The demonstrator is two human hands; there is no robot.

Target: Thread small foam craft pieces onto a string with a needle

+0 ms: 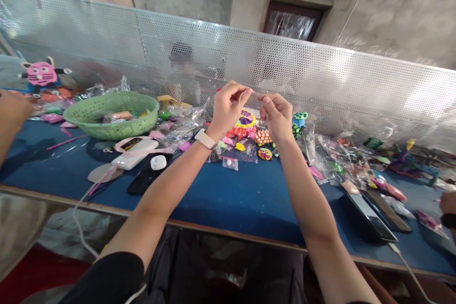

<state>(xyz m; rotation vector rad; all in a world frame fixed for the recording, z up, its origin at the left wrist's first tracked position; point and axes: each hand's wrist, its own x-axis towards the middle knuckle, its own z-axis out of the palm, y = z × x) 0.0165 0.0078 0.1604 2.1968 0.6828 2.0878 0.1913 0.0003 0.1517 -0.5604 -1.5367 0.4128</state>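
Raised over the blue table (228, 194), my left hand (228, 109) is closed in a pinch on a thin pale strand (241, 99) that curves below the thumb. Whether it is thread or wire I cannot tell. My right hand (280, 116) faces it, a small gap away, with thumb and fingers pinched; what lies in them is too small to make out. Behind and under the hands sit a purple and yellow clay piece (245, 118), a brown bumpy clay piece (262, 137) and a small yellow and red clay figure (264, 154).
A green basket (138, 126) stands at left beside a white power bank (135, 154), a black phone (137, 184) and a white earbud case (158, 162). Plastic bags (335, 152) and a dark device (370, 218) lie at right. Other people's hands (12, 114) show at both edges.
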